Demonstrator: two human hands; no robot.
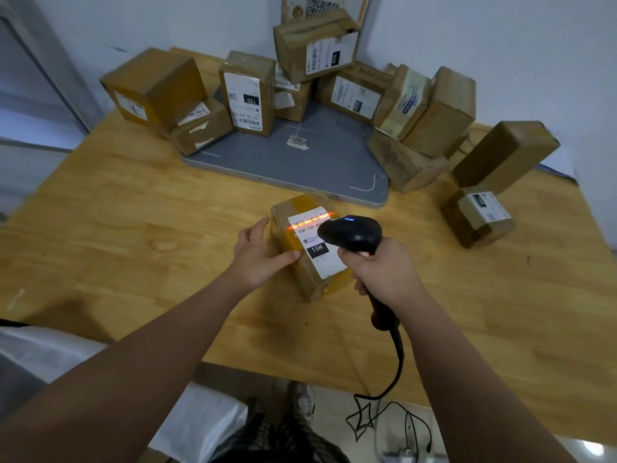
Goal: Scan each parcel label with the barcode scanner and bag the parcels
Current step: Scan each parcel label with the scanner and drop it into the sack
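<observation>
Brown cardboard covered much of the wooden table (133,212) as a person scanned one parcel (309,279), which lay near the middle of the table, a little toward the near edge. The right hand (384,272) was clamped around the handle of the black barcode scanner (354,233). Its red line fell across the barcode at the top of the white label (317,243), and a blue light showed on its head. The left hand (260,259) steadied the box, lying flat against its left side with fingers straight and the thumb on the top face. The job looked to be at an early stage, with this scan under way and its bagging yet to come. Eleven other parcels (248,93) could be counted, twelve in all, though more may have been hidden behind them. Two sat at the far-left corner and four stood stacked at the middle of the far edge, on or around a grey board (300,162). Three leaned together just to the right of the board, and two were piled one on the other by the right edge. There was one scanner, and its cable (397,355) trailed over the near edge. No parcel could be seen bagged. White material (193,426) below the near-left corner may have been the bag, but that could not be told.
</observation>
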